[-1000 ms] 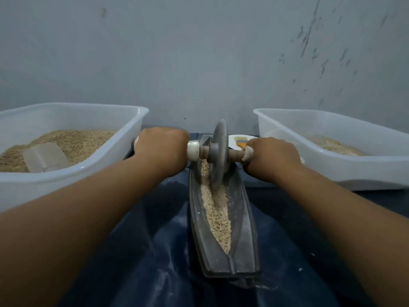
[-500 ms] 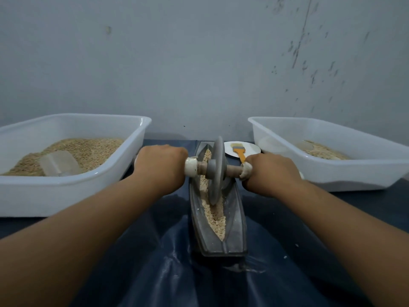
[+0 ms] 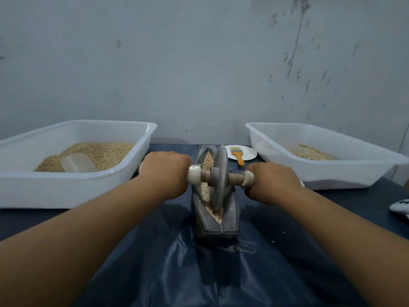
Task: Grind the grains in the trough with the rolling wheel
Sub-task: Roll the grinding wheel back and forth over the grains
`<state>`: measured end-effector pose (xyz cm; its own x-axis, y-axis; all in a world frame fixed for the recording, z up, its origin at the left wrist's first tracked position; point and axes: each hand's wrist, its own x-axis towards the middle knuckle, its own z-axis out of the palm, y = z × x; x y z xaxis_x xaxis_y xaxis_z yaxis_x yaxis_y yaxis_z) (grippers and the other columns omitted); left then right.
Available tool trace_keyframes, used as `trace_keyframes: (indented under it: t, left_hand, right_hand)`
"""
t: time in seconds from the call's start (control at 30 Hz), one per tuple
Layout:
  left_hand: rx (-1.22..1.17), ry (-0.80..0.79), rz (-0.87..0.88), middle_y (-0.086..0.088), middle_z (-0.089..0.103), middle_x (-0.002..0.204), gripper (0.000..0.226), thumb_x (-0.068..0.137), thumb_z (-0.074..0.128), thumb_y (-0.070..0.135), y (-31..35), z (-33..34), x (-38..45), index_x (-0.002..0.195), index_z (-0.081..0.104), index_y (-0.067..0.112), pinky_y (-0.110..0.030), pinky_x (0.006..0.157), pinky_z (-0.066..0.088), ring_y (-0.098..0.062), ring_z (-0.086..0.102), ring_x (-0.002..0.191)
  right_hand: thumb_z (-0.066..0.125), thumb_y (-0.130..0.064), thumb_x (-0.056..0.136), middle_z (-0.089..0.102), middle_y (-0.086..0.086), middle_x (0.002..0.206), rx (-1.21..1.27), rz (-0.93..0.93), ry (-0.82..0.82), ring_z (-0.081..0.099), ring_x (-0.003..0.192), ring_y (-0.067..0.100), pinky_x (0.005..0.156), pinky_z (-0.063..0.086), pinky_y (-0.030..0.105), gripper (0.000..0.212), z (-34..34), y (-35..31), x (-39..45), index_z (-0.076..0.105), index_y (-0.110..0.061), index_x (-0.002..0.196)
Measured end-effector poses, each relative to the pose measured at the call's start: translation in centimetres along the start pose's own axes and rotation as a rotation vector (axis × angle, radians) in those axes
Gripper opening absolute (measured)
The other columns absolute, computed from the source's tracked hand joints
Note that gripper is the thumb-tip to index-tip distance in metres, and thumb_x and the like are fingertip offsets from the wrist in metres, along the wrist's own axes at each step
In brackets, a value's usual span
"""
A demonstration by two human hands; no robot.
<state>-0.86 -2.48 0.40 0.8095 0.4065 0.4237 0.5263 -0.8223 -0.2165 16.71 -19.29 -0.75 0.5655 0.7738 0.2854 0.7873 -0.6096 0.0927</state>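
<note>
Fingers hidden under both fists; white object cut off at right edge.

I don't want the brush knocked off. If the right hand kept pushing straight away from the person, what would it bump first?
Probably the small white plate holding the orange brush, which lies just beyond the right hand; depth is hard to judge, so it might pass beside it.

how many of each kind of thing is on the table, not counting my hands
white tubs: 2, left tub and right tub
clear scoops: 2, left scoop and right scoop
grinding trough: 1
rolling wheel: 1
white plate: 1
orange-handled brush: 1
white object at the right edge, cut off: 1
total: 9
</note>
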Motion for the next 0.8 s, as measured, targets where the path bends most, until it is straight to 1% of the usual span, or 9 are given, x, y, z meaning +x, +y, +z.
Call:
trace_keyframes:
  t: [0.1,0.2,0.27,0.33,0.43,0.57,0.67,0.73,0.8]
  left_hand:
    - [-0.004,0.012,0.012,0.01,0.042,0.064,0.026,0.081,0.063,0.029,-0.1,-0.7,-1.1,0.076,0.037,0.032,-0.029,0.061,0.036,-0.013,0.05,0.066]
    - [-0.006,0.065,0.013,0.011,0.042,0.063,0.034,0.08,0.062,0.031,-0.4,-1.1,-2.4,0.067,0.03,0.03,-0.025,0.052,0.027,-0.009,0.045,0.06]
    - [-0.008,0.09,0.004,0.011,0.043,0.062,0.036,0.079,0.061,0.031,-0.6,-1.2,-2.8,0.065,0.029,0.032,-0.025,0.049,0.023,-0.006,0.041,0.056]
    - [-0.018,0.093,-0.013,0.011,0.045,0.062,0.035,0.079,0.061,0.031,-0.5,-0.8,-2.7,0.065,0.03,0.032,-0.026,0.053,0.028,-0.008,0.044,0.058]
    - [-0.031,0.087,-0.039,0.01,0.046,0.064,0.034,0.08,0.062,0.031,-0.3,0.4,-1.6,0.066,0.031,0.031,-0.028,0.058,0.036,-0.012,0.049,0.062]
    - [-0.003,0.116,-0.018,0.01,0.041,0.062,0.02,0.08,0.062,0.031,-0.6,2.4,1.7,0.075,0.043,0.03,-0.03,0.06,0.037,-0.015,0.048,0.061]
    - [-0.038,0.057,-0.08,0.009,0.04,0.063,0.012,0.079,0.062,0.028,-1.3,4.0,4.4,0.08,0.051,0.028,-0.031,0.062,0.036,-0.019,0.048,0.065]
    - [-0.06,0.04,-0.127,0.009,0.041,0.063,0.016,0.078,0.063,0.024,-1.6,4.8,5.9,0.075,0.047,0.028,-0.032,0.062,0.036,-0.019,0.047,0.063]
    - [-0.046,0.066,-0.14,0.008,0.042,0.062,0.028,0.077,0.065,0.023,-1.8,5.4,7.0,0.067,0.039,0.028,-0.031,0.058,0.034,-0.015,0.041,0.055]
  right_hand:
    - [0.061,-0.04,0.076,0.056,-0.01,0.073,0.023,-0.022,-0.037,0.052,0.064,0.008,0.052,0.036,0.026,0.018,-1.1,0.1,-1.2,0.046,-0.031,0.071]
    - [0.064,-0.044,0.072,0.057,-0.011,0.069,0.05,-0.064,-0.071,0.053,0.063,0.005,0.049,0.032,0.025,0.02,-2.7,0.5,-2.1,0.048,-0.032,0.069]
    - [0.066,-0.044,0.071,0.059,-0.011,0.068,0.056,-0.092,-0.105,0.054,0.063,0.004,0.049,0.032,0.025,0.021,-3.5,0.7,-2.4,0.048,-0.033,0.068]
    - [0.065,-0.043,0.072,0.058,-0.011,0.068,0.024,-0.102,-0.098,0.054,0.062,0.005,0.049,0.032,0.025,0.021,-3.3,0.6,-2.2,0.048,-0.032,0.068]
    - [0.062,-0.04,0.073,0.057,-0.011,0.068,0.009,-0.054,-0.038,0.052,0.061,0.007,0.048,0.03,0.024,0.018,-1.7,0.3,-1.1,0.048,-0.032,0.066]
    - [0.06,-0.04,0.074,0.054,-0.011,0.07,0.039,-0.015,-0.044,0.049,0.062,0.009,0.05,0.029,0.024,0.018,0.3,0.6,2.3,0.047,-0.033,0.065]
    - [0.058,-0.038,0.073,0.05,-0.011,0.069,-0.019,-0.025,0.009,0.051,0.064,0.017,0.051,0.028,0.024,0.018,1.0,0.8,5.7,0.043,-0.03,0.067]
    - [0.058,-0.036,0.072,0.05,-0.01,0.068,-0.046,-0.029,0.061,0.053,0.064,0.021,0.05,0.027,0.024,0.017,1.2,0.7,7.8,0.043,-0.028,0.068]
    - [0.059,-0.035,0.072,0.054,-0.008,0.069,-0.029,-0.014,0.063,0.051,0.06,0.017,0.049,0.027,0.023,0.015,1.5,0.7,9.0,0.047,-0.026,0.07]
